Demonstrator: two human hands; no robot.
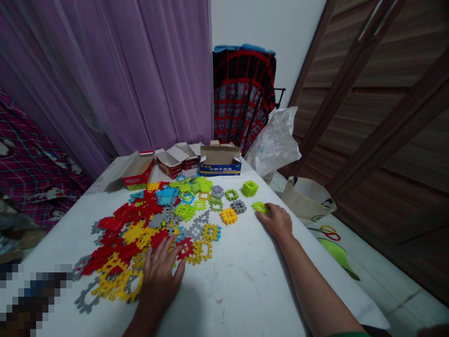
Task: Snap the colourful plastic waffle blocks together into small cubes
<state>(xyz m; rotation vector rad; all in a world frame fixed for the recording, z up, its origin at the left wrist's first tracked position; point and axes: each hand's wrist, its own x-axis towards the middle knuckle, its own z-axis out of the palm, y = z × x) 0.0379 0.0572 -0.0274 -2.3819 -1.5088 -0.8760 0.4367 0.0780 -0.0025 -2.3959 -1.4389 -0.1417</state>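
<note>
My left hand (pixel 162 264) lies with fingers spread on the near edge of a pile of interlocking plastic building pieces. A red building piece (pixel 184 248) with a window cut-out is beside its fingertips, and yellow building pieces (pixel 119 278) lie to its left. Over at the table's right side, my right hand (pixel 278 221) has its fingers closed on the edge of a lime-green building piece (pixel 258 207), low at the tabletop. A stack of lime-green pieces (pixel 249 188) stands just beyond it. Nearby are a yellow-orange piece (pixel 229 216) and a dark grey piece (pixel 238 206).
Open cardboard boxes, one red (pixel 140 173) and one blue (pixel 220 167), line the far end of the white table (pixel 242 276). A clear plastic bag (pixel 275 140) hangs by the far right corner. On the floor at right are a cloth bag (pixel 305 199) and scissors (pixel 329 232).
</note>
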